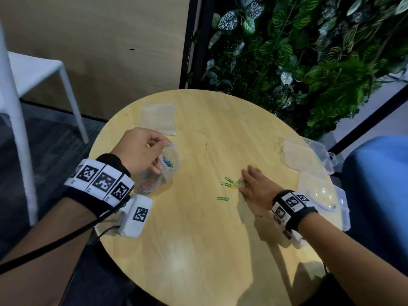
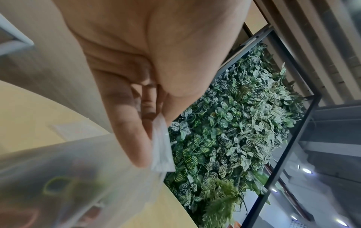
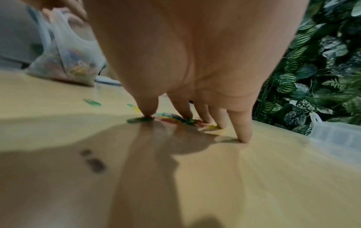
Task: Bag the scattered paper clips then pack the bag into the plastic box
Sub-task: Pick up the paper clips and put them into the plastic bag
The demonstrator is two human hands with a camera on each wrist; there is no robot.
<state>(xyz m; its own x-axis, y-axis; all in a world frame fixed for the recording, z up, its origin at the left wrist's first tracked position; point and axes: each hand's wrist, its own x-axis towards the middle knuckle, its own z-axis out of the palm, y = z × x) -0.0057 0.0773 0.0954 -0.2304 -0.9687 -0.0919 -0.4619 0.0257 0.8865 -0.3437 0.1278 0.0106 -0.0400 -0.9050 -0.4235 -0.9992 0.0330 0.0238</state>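
Note:
My left hand (image 1: pixel 154 151) pinches the rim of a clear plastic bag (image 1: pixel 160 176) at the table's left side and holds its mouth up. Coloured paper clips lie in the bag's bottom (image 3: pixel 78 67). In the left wrist view the bag rim (image 2: pixel 162 146) sits between thumb and fingers of my left hand (image 2: pixel 156 114). My right hand (image 1: pixel 249 180) rests fingertips-down on a small heap of loose paper clips (image 1: pixel 239 183) mid-table. Its fingers (image 3: pixel 242 126) are spread and fairly straight over the heap (image 3: pixel 175 119). Green clips (image 1: pixel 223 198) lie apart to the left. The clear plastic box (image 1: pixel 322 155) lies open at the right edge.
A spare clear bag (image 1: pixel 160 119) lies flat at the table's far side; another lies on the open box half (image 1: pixel 302 157). The round wooden table (image 1: pixel 198 250) has a leafy plant wall (image 1: pixel 309 51) behind it. A white chair (image 1: pixel 33 69) stands to the left and a blue seat (image 1: pixel 379 184) to the right.

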